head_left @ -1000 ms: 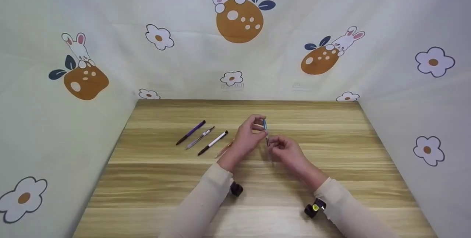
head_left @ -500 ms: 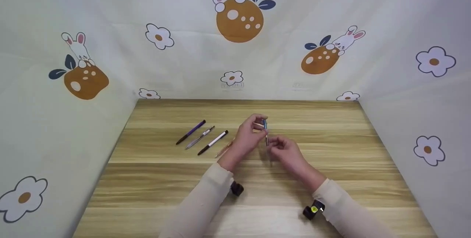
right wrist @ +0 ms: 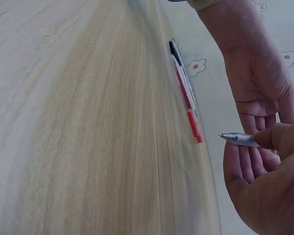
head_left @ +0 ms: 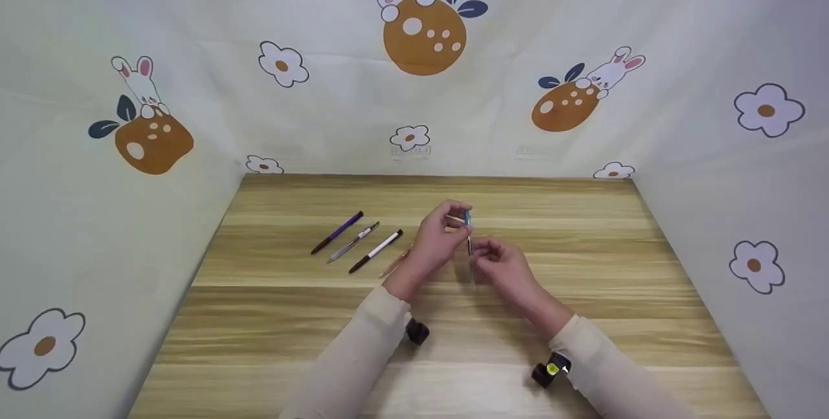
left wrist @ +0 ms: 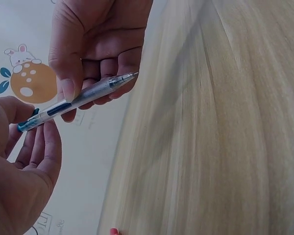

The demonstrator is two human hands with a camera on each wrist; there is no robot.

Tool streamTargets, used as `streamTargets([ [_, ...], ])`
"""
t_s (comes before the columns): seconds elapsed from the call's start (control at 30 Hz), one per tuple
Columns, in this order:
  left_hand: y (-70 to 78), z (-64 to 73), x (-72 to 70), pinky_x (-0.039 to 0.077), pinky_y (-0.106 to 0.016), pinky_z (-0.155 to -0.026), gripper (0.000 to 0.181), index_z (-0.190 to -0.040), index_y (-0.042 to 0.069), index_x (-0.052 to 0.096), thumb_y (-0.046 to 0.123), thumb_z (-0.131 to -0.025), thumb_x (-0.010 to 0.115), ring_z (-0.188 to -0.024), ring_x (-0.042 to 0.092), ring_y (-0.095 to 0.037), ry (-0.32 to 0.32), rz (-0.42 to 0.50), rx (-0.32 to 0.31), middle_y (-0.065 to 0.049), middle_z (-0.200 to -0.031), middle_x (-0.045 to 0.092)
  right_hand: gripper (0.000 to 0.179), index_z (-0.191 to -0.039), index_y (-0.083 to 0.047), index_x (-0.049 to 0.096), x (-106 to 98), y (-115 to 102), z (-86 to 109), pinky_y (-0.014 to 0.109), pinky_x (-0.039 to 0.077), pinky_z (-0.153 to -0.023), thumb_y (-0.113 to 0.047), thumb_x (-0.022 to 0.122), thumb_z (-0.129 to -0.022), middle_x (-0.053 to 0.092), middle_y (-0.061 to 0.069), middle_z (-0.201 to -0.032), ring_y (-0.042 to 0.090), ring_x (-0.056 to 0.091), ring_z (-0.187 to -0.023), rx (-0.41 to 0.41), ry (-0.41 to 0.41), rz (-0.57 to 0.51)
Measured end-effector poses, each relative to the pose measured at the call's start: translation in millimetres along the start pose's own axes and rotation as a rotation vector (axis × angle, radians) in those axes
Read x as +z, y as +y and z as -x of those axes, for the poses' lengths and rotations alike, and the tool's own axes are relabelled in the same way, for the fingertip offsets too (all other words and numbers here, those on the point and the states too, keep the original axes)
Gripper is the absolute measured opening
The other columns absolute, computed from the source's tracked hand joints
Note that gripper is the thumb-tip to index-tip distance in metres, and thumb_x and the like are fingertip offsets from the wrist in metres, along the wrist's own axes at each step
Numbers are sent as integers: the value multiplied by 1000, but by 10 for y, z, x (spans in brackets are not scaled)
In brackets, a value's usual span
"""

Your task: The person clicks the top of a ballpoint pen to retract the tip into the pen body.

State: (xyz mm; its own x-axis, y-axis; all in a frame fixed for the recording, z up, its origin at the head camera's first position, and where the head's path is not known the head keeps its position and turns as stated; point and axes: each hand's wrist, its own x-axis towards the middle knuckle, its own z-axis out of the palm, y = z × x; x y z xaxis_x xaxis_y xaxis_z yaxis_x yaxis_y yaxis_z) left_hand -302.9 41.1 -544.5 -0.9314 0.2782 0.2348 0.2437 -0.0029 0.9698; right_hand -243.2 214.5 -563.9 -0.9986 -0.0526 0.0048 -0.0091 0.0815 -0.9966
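Observation:
Above the table, both hands hold a clear-barrelled click pen [left wrist: 95, 92] with a teal top. My left hand [head_left: 435, 237] grips the teal end, the thumb and fingers curled about it in the left wrist view. Lower on the barrel, my right hand [head_left: 511, 270] pinches the pen between thumb and fingers. The pen's pointed metal tip [right wrist: 223, 135] sticks out past the right fingers, toward the person. Part of the barrel is covered by the right thumb in the right wrist view.
Left of the hands lie a purple pen [head_left: 337, 232], a clear pen [head_left: 353, 242] and a white-and-black pen [head_left: 375, 251] in a slanted row. A red pen [right wrist: 188, 100] beside them is partly behind the left wrist in the head view. Printed cloth walls [head_left: 324, 108] enclose the wooden table [head_left: 272, 335].
The right hand has shifted very slightly left, and the pen's lower end has swung a little left with it. Both hands keep their hold; the pens on the table lie still.

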Motion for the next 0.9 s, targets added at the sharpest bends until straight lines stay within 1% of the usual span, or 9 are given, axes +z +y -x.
streamTargets([
  [0.17, -1, -3, -6, 59, -27, -82, 30, -128, -2, 70, -8, -100, 73, -99, 70, -19, 7, 12, 4, -20, -120, 70, 28, -117, 11, 72, 13, -6, 2, 22, 55, -70, 12, 63, -91, 69, 8, -95, 14, 65, -86, 0, 11, 5],
  [0.27, -5, -4, -8, 60, -26, -82, 28, -127, -2, 71, -6, -100, 74, -99, 70, -18, 8, 23, 1, -22, -122, 70, 27, -115, 11, 73, 20, -3, -1, 21, 55, -71, 13, 63, -90, 69, 8, -95, 14, 65, -86, -8, 14, 14],
  [0.4, -1, 2, -10, 60, -27, -82, 30, -130, -1, 70, -7, -100, 74, -98, 70, -18, 7, 24, 0, -28, -122, 68, 27, -117, 12, 72, 27, -8, -6, 21, 54, -72, 12, 63, -91, 69, 8, -95, 14, 64, -85, -9, 11, 19],
  [0.43, -1, 4, -12, 59, -27, -82, 32, -131, 0, 69, -7, -100, 73, -98, 70, -18, 8, 23, 0, -28, -122, 68, 28, -118, 12, 71, 27, -10, -7, 21, 54, -72, 11, 64, -91, 69, 8, -95, 14, 64, -85, -9, 8, 20],
  [0.57, 4, 14, -19, 59, -29, -84, 37, -135, 4, 67, -7, -100, 72, -100, 69, -19, 10, 19, 2, -26, -120, 67, 29, -120, 14, 70, 29, -13, -14, 21, 54, -72, 10, 64, -92, 70, 8, -96, 13, 65, -86, -6, 0, 28],
  [0.67, 7, 17, -27, 58, -31, -86, 39, -138, 2, 66, -7, -101, 71, -102, 69, -21, 4, 13, 3, -25, -121, 67, 29, -120, 14, 70, 26, -6, -20, 21, 55, -73, 10, 63, -92, 69, 8, -96, 13, 65, -86, -14, -10, 37],
  [0.73, 2, 20, -34, 59, -32, -88, 39, -139, 2, 65, -5, -101, 72, -103, 70, -22, -6, -4, 5, -22, -121, 68, 28, -118, 13, 70, 18, 3, -23, 21, 54, -72, 11, 63, -91, 68, 8, -96, 13, 64, -85, -34, -20, 56],
  [0.83, -3, 26, -54, 61, -35, -91, 40, -140, 1, 65, -2, -101, 73, -105, 71, -23, -17, -49, 11, -16, -119, 69, 25, -114, 9, 72, -2, 20, -35, 20, 51, -71, 10, 64, -90, 67, 9, -95, 13, 61, -84, -73, -28, 127],
  [0.9, -10, 27, -68, 62, -37, -93, 40, -140, 3, 65, -1, -101, 73, -106, 72, -23, -24, -78, 12, -11, -118, 69, 23, -110, 7, 73, -20, 29, -44, 20, 49, -70, 10, 65, -89, 66, 10, -95, 14, 60, -84, -96, -24, 175],
])
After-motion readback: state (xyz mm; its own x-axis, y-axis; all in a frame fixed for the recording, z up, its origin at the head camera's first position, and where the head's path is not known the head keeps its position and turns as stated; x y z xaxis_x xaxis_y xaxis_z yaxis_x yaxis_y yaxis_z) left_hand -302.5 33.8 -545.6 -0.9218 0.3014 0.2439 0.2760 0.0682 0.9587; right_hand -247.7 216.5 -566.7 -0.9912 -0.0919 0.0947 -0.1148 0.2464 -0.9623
